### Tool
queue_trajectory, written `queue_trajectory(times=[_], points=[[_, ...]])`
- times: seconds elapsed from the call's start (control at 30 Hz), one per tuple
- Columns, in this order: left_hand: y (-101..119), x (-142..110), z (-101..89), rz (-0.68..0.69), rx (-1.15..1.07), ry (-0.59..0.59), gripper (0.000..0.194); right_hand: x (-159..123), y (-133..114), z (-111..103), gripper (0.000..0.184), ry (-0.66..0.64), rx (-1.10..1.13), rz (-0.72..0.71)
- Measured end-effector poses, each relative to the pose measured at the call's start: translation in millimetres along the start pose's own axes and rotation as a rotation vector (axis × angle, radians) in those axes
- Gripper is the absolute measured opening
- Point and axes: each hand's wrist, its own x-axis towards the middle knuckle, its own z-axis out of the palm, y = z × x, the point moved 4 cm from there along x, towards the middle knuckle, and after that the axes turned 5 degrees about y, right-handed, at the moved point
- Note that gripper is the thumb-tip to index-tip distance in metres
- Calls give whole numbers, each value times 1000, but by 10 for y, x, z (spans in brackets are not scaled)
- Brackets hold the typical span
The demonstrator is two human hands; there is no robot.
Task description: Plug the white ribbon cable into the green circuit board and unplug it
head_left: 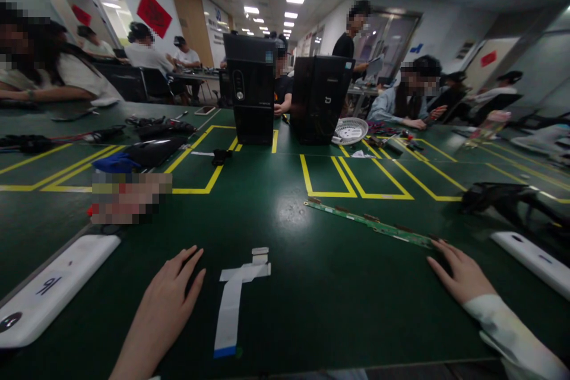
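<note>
My left hand [171, 288] rests on the green table with its fingers stretched out, holding nothing. Just right of it lies a white flat ribbon cable [229, 314], folded near its far end and with a blue tip at the near end. My right hand [461, 273] is at the right, fingers extended, its fingertips at the near end of a long, narrow green circuit board [369, 222]. That board lies slanted across the table, and no finger is seen wrapped around it.
White numbered devices lie at the left [57, 288] and right [541, 264]. Two black computer towers [252, 89] [323, 98] stand at the back, beside a white basket [350, 130]. Yellow tape [329, 195] marks the table [312, 309]. Cables [160, 127] lie back left. Several people sit around.
</note>
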Motion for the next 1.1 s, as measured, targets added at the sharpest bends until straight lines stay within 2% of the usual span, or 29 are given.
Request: queue_trajectory(times=[0.13,0.27,0.47,0.7,0.93,1.1], points=[[26,8,-24,8,-9,13,58,284,-114,71,58,13,69,-149],[26,8,-23,3,-5,10,58,468,-380,75,55,19,101,-253],[-31,1,34,19,4,1,59,508,-1043,32,52,24,181,-391],[18,0,-19,11,-2,-2,58,423,-1939,-34,50,-33,262,-549],[45,12,-51,10,-1,2,58,342,-2609,-86,45,-26,216,-525],[47,5,-49,20,0,7,57,306,-2797,-105,43,-39,137,-459]])
